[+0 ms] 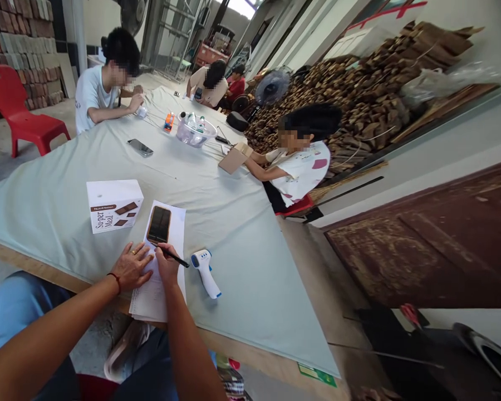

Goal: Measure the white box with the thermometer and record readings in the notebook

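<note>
White box (114,206): "Su-per Meal" (brown strip's (103,208) lettering blurry).

Soft light fills the scene, a far opening (239,6) glares, edges stretch.

I see white box (114,206) upright on pale cloth (250,273) | thermometer gun (206,274) lying there too | clear basin (187,137) farther up | red chair (31,121) off left | heaped wood (371,100), upper right

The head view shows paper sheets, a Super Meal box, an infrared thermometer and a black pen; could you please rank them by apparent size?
1. Paper sheets, partly covered
2. Super Meal box
3. Infrared thermometer
4. Black pen, in the right hand
</note>
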Tool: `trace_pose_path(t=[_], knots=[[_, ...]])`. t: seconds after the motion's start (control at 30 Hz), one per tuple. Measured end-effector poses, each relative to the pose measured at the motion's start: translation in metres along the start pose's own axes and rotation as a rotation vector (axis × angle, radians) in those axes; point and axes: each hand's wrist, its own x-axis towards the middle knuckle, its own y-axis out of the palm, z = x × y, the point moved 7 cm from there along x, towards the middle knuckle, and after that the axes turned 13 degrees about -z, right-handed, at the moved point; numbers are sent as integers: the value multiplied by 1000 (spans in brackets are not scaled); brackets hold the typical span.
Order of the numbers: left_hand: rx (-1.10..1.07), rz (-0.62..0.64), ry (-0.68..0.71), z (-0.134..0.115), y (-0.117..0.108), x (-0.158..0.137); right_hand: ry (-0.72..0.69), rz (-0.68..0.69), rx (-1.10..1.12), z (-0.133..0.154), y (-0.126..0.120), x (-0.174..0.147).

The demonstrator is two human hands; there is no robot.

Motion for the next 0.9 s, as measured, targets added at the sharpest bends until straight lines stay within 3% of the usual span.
trace_pose_path(t=[0.27, 0.9], knots=[[-24, -8, -17, 0, 0, 2, -85, -18, -83, 5, 1, 0], [-4, -7, -19, 0, 0, 1, -60, 16, -107, 4, 2, -1]])
